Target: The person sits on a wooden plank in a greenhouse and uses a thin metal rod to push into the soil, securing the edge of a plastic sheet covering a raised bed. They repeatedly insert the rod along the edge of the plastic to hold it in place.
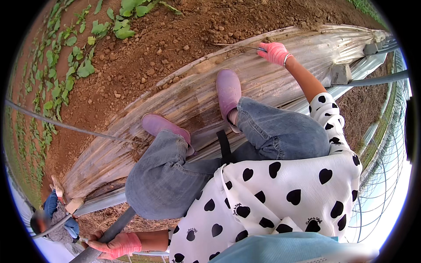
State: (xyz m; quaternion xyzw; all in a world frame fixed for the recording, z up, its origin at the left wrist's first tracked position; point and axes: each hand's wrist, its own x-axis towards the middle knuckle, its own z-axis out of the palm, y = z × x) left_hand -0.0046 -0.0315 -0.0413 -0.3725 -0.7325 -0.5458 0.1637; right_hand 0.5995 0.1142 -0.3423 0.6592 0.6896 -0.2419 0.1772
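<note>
In its coral-pink glove, my right hand (275, 53) is shut on a thin rod-like tool (237, 45) with a bluish handle end. Its far tip reaches the soil just past the edge of a clear plastic sheet (197, 87); I cannot tell exactly what tool it is. My left hand (116, 245), gloved in pink with soil-stained fingers, grips a thick grey pipe (119, 224) at the lower left. Both my purple rubber shoes (228, 87) rest on the dirt-streaked sheet, between the two hands.
Loose brown soil (154, 56) borders the sheet, with leafy green plants (70, 70) beyond it. A thin grey pipe (72, 126) crosses at left. Concrete blocks (341, 74) weigh down the sheet at right. Another person (59, 213) crouches at lower left, near another block (75, 204).
</note>
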